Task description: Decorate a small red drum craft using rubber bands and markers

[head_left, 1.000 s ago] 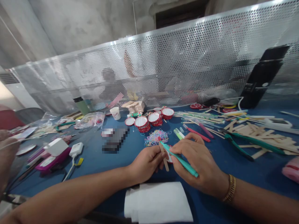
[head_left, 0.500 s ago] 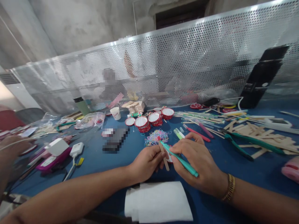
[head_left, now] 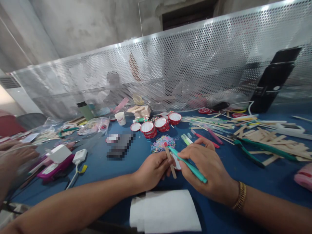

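My left hand (head_left: 152,170) pinches a thin wooden craft stick (head_left: 170,160), held upright and slightly tilted over the blue table (head_left: 117,162). My right hand (head_left: 207,172) grips a teal marker pen (head_left: 187,164) like a pencil, its tip touching the stick near the top. A small red-and-white round piece (head_left: 177,164) shows between the two hands, partly hidden. A gold bracelet (head_left: 240,196) circles my right wrist. A pile of small coloured rubber bands (head_left: 162,143) lies just beyond the hands.
White paper (head_left: 165,211) lies near the table edge. Several red-rimmed round lids (head_left: 156,125), markers (head_left: 207,138), green-handled pliers (head_left: 253,151) and loose wooden sticks (head_left: 273,136) fill the back right. A co-worker's hand (head_left: 12,159) is at the far left beside a pink case (head_left: 53,167). A perforated metal screen (head_left: 195,65) backs the table.
My hands stay almost still on the stick and marker. The co-worker's hand at the far left has shifted along the table edge.
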{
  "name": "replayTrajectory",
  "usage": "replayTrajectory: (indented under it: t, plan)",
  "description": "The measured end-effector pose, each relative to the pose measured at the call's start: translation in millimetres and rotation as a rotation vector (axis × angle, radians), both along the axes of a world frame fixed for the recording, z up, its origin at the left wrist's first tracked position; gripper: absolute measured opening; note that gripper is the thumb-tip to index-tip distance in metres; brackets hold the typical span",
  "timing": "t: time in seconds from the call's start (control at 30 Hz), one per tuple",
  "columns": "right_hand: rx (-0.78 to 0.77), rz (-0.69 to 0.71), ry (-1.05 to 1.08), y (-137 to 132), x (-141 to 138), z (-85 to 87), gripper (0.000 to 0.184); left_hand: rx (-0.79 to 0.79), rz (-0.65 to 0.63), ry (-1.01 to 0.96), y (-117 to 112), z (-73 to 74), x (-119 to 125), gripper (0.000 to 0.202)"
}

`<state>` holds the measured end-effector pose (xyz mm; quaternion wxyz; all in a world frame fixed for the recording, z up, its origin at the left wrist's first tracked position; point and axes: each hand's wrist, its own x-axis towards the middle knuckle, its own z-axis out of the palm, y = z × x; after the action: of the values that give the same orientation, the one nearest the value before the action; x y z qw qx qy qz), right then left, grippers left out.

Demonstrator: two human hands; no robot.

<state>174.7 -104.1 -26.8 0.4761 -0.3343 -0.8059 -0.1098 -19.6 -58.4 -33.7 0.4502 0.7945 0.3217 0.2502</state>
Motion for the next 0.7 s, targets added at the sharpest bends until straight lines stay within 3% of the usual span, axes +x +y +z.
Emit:
replayTrajectory:
  t: [0.7]
  plan:
    - [-0.009, 0.011, 0.001, 0.2, -1.7, 1.0, 0.008, -0.001, -0.007, 0.002, -0.4, 1.8, 0.3, 0.036]
